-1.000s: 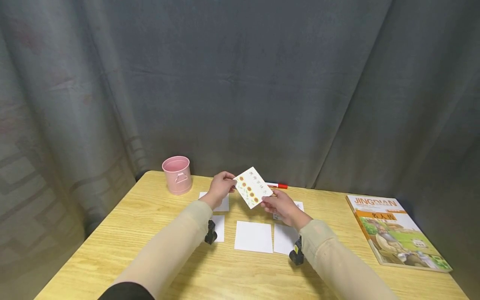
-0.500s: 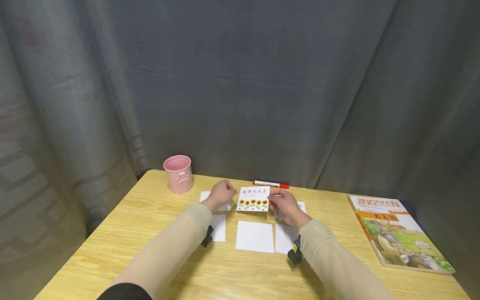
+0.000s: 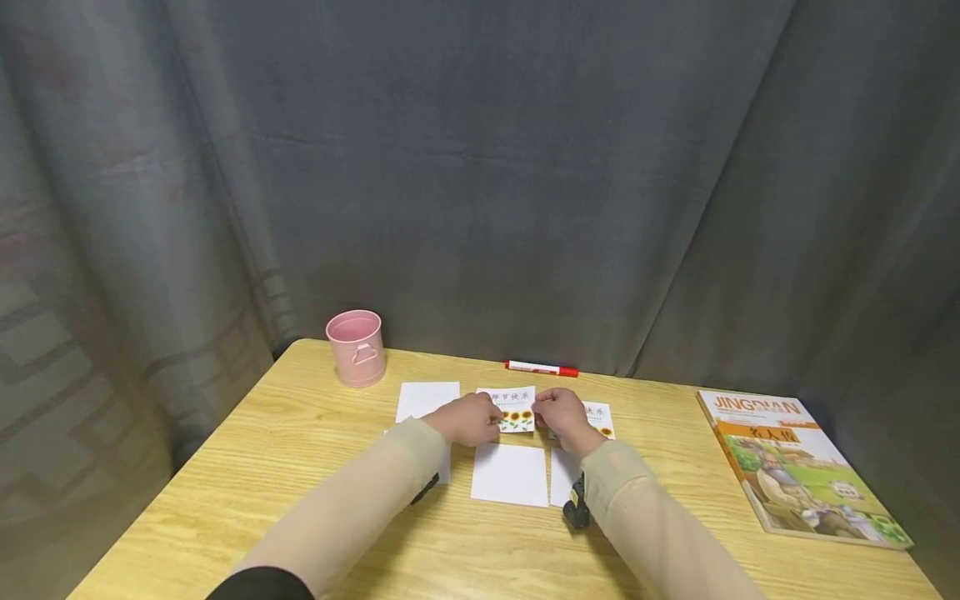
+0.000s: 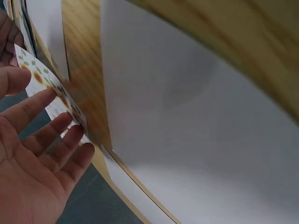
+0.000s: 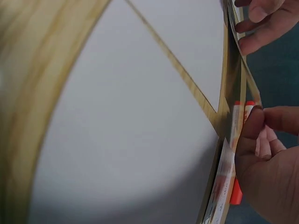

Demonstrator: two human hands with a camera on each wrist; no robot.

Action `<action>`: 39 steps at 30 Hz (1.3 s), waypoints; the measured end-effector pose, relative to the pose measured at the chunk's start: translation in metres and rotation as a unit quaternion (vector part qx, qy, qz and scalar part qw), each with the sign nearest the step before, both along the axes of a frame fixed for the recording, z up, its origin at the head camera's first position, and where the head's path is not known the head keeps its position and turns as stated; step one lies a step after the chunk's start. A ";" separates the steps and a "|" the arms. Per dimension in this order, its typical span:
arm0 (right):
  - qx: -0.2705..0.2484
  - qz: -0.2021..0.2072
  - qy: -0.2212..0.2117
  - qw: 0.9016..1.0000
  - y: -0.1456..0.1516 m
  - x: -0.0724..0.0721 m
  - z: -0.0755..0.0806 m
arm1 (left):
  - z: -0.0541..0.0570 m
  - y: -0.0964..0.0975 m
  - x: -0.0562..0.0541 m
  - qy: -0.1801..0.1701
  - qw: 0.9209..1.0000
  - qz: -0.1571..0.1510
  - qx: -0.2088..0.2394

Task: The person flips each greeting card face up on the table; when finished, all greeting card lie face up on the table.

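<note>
A white card with sunflowers and printed characters (image 3: 517,406) is low over the table, in the middle of the back row. My right hand (image 3: 562,417) pinches its right edge between thumb and forefinger (image 5: 280,119). My left hand (image 3: 468,419) is at the card's left side and covers part of it. In the left wrist view its fingers are extended, fingertips at the card, thumb apart. A second sunflower card (image 3: 602,414) lies partly behind my right hand. Blank white cards lie around: one in front (image 3: 510,475), one at the back left (image 3: 427,397), others partly under my arms.
A red-capped marker (image 3: 540,367) lies along the table's back edge. The pink bucket (image 3: 358,362) stands at the back left, and a thick illustrated book (image 3: 802,467) lies on the right. Behind the wooden table (image 3: 300,467) hangs a grey curtain (image 3: 480,183).
The sunflower card has turned from tilted to straight and come down toward the table. My left hand let go of its edge, then moved right against its left side; my right hand kept its pinch.
</note>
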State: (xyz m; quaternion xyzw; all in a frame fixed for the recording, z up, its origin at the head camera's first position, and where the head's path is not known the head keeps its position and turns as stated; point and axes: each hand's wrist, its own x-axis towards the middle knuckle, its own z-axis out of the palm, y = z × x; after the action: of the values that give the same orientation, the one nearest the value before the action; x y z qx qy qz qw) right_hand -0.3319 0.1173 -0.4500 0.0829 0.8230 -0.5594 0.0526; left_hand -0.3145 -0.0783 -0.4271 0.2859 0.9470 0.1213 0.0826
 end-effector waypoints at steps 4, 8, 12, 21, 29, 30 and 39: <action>0.022 0.008 0.000 1.000 -0.004 0.002 0.003 | -0.001 0.003 0.000 0.001 0.999 0.019 -0.030; 0.060 0.034 -0.005 0.998 -0.007 0.004 0.011 | -0.002 0.003 -0.001 0.009 0.998 0.036 -0.052; 0.082 0.063 0.011 0.995 -0.011 0.005 0.023 | -0.003 0.002 -0.002 0.019 0.997 0.044 -0.062; 0.039 0.106 0.036 0.993 -0.030 0.003 0.039 | 0.004 -0.044 -0.006 0.043 0.990 0.103 0.087; -0.069 0.139 0.001 0.988 -0.062 -0.006 0.037 | 0.002 -0.100 -0.010 0.056 0.991 0.103 0.062; -0.073 0.141 -0.008 0.987 -0.068 -0.006 0.036 | -0.001 -0.105 -0.008 0.051 0.994 0.090 0.044; -0.015 0.178 -0.025 0.984 -0.111 -0.001 0.025 | -0.014 -0.118 0.012 -0.001 0.997 0.045 -0.063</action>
State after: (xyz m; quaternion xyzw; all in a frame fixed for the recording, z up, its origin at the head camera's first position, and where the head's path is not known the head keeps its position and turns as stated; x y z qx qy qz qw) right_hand -0.3333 0.0060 -0.4251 -0.0522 0.8143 -0.5514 0.1734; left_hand -0.3022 -0.1965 -0.4412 0.2374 0.9644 0.0655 0.0959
